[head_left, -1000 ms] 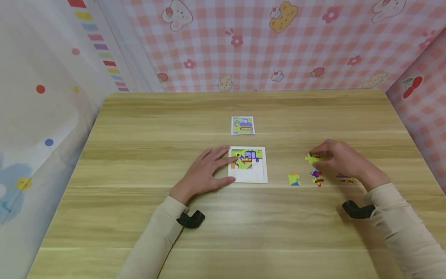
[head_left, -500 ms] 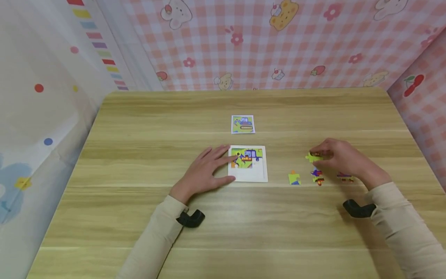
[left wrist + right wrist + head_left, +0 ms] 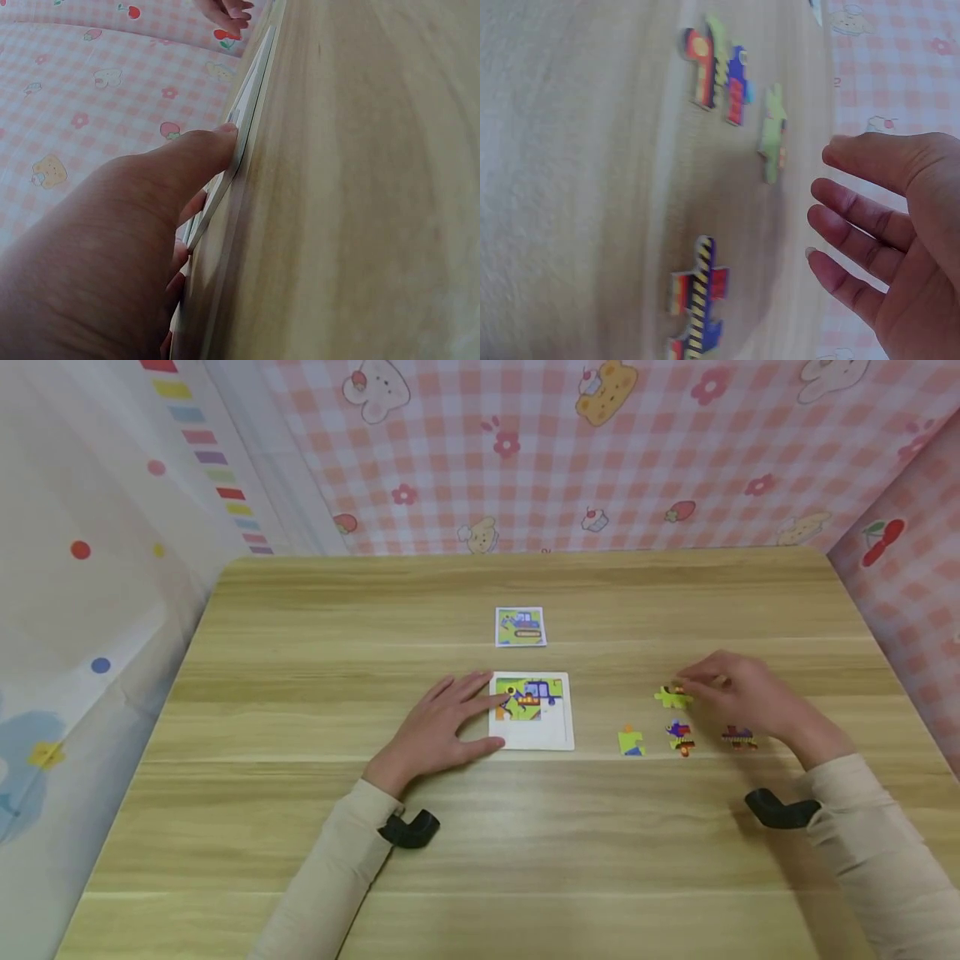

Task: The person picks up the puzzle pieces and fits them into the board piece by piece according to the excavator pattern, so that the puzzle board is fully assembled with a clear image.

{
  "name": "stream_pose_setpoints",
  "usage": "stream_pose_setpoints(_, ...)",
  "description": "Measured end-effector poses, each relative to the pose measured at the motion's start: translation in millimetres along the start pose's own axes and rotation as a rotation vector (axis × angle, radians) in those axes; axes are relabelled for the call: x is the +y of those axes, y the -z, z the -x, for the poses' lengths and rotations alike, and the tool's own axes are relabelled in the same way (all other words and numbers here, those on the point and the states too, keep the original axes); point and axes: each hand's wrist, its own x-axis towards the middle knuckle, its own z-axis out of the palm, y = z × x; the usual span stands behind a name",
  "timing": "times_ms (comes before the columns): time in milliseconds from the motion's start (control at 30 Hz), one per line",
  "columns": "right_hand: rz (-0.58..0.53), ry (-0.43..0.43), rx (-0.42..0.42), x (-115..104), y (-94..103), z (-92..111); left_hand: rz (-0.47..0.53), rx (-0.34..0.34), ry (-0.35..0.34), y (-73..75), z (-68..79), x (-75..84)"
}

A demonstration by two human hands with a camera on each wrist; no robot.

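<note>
My left hand (image 3: 442,731) lies with spread fingers on the left side of a white puzzle board (image 3: 555,735). The board's upper part shows joined pieces picturing a digger; its lower and right parts are bare white. In the left wrist view the thumb of the left hand (image 3: 127,210) touches the edge of the board (image 3: 259,79). My right hand (image 3: 757,697) hovers just right of a green puzzle piece (image 3: 672,697). In the right wrist view, the right hand (image 3: 885,232) has loosely bent fingers, holds nothing, and stands apart from the green piece (image 3: 772,135).
Below the green piece lie a red-and-purple puzzle piece (image 3: 680,737), a striped dark piece (image 3: 740,737) and a yellow-green piece with a blue corner (image 3: 632,741). A small digger picture card (image 3: 521,627) lies behind the board. Checked cloth (image 3: 450,460) hangs behind the table.
The right hand's fingers have let go of the green piece and drawn back slightly to the right. That piece stays on the table. The left hand keeps its place on the board.
</note>
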Motion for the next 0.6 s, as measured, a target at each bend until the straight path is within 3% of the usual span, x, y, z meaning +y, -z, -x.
stream_pose_setpoints(233,0.032,-0.023,0.046,-6.5,10.2,5.7,-0.001,0.006,-0.004,0.6,0.5,-0.8)
stream_pose_setpoints(467,0.069,0.009,0.127,-2.1,18.8,21.7,-0.008,0.008,-0.014,-1.4,-0.8,-0.9)
stream_pose_setpoints(600,0.074,-0.034,0.135,3.3,26.4,31.0,-0.004,0.009,-0.010,-1.1,-0.7,-1.1)
